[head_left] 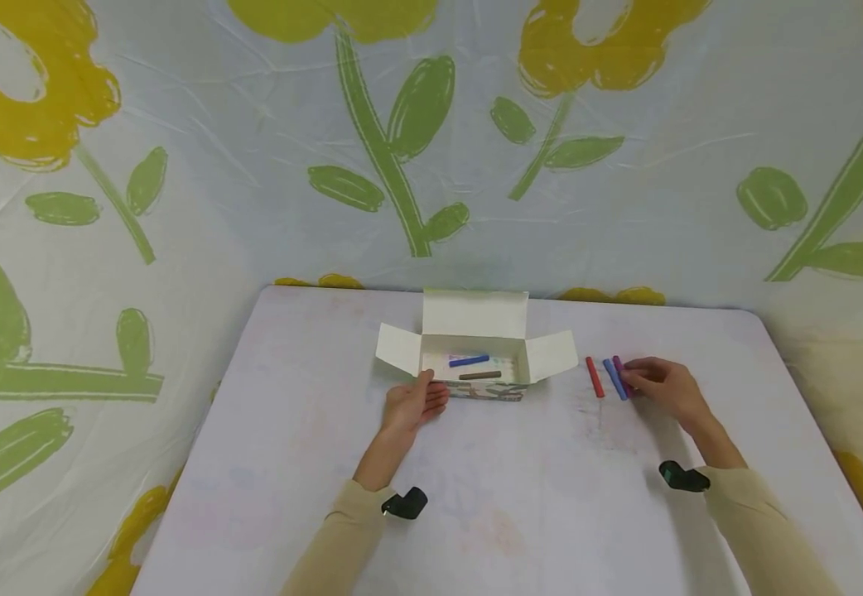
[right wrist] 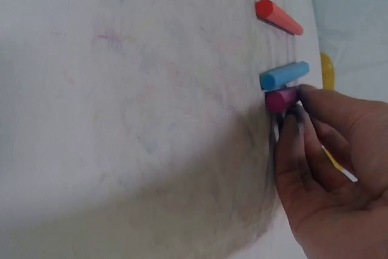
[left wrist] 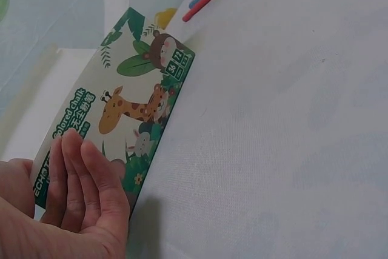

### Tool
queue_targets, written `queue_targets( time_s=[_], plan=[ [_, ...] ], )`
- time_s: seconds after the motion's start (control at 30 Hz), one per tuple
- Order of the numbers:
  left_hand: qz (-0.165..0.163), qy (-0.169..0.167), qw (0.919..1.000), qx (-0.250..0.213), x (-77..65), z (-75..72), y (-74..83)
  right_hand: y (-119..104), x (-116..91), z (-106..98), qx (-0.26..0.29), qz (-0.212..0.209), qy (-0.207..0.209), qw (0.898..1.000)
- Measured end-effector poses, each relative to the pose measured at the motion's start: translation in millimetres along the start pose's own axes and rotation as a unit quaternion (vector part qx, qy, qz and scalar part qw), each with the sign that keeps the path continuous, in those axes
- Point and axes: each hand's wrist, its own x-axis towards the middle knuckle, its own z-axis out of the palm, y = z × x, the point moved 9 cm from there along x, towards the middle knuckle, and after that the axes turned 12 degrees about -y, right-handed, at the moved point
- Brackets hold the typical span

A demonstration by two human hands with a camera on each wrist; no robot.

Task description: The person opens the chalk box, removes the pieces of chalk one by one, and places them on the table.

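Observation:
An open box of colored chalk [head_left: 485,391] stands on the table, animals printed on its front [left wrist: 136,110]. My left hand [head_left: 407,403] holds its left front corner, the thumb at the rim and the fingers along the front. Inside lie a blue chalk stick [head_left: 469,361] and a brown chalk stick [head_left: 479,375]. To the right of the box, my right hand [head_left: 666,387] pinches a purple chalk stick [right wrist: 280,99] between thumb and fingers, close over the table. Right beside it lies a blue chalk stick [right wrist: 285,75], and a red chalk stick [right wrist: 279,17] lies farther left.
The box's back lid [head_left: 476,314] stands up, and its left flap [head_left: 399,348] and right flap [head_left: 552,354] spread outward. The light table [head_left: 290,463] carries faint chalk smudges near the sticks. A flower-printed cloth [head_left: 238,149] hangs behind the table's far edge.

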Motion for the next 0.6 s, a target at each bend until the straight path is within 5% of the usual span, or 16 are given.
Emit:
queue_targets(
  time_s=[0.4, 0.6],
  plan=[
    [-0.004, 0.005, 1.0, 0.005, 0.8, -0.6, -3.1, -19.6, -2.9, -2.2, -0.009, -0.006, 0.036, 0.999],
    [0.001, 0.006, 1.0, 0.004, -0.4, -0.9, -1.6, -48.5, -7.4, -12.7, -0.009, -0.053, 0.054, 0.997]
  ],
)
